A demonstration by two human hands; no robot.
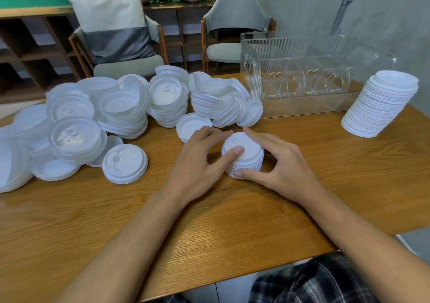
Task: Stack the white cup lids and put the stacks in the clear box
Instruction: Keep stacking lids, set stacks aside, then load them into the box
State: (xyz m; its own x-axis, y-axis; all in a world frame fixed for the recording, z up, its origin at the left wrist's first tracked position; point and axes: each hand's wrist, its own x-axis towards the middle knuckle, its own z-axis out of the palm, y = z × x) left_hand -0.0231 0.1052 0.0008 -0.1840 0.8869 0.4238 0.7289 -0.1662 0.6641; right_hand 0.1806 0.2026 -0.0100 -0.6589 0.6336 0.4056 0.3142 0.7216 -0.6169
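The left hand (200, 160) and right hand (277, 163) curl their fingers round a short stack (246, 156). One tall stack (381, 105) stands ready beside the clear box (309, 107), which holds no lids. Many loose lids (116, 107) remain unstacked.

On the wooden surface (209, 221), the left hand (200, 160) and right hand (279, 163) grip a short stack (249, 153) of white lids between them. A loose heap (116, 112) of lids sprawls at ten o'clock, the clear box (302, 74) stands at one, and a tall stack (381, 105) at two.

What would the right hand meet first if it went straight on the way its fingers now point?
The small lid stack, which the right hand grips; just beyond it, probably the left hand.
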